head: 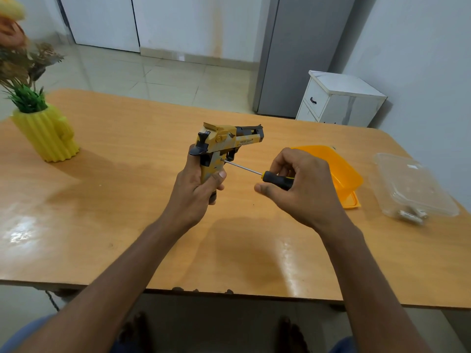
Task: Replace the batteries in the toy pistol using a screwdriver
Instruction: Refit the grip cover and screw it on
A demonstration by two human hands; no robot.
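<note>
**Toy pistol held upright, screwdriver tip at grip**

Markings: a line of print runs along the slide of the yellow-and-grey camouflage plastic toy pistol but is too small to read.

Surface: an orange-brown laminate wooden table, glossy with glare patches, on a pale tiled floor with white walls.

The left hand has its fingers clamped round the pistol grip, holding it above the table, muzzle pointing right. The right hand pinches the black-and-yellow-handled screwdriver, its tip touching the pistol's grip near the trigger.

Surroundings: an orange plastic container just behind the right hand (partly hidden); a clear plastic tub holding batteries; a ribbed yellow vase with artificial plants; a white bedside cabinet.
</note>
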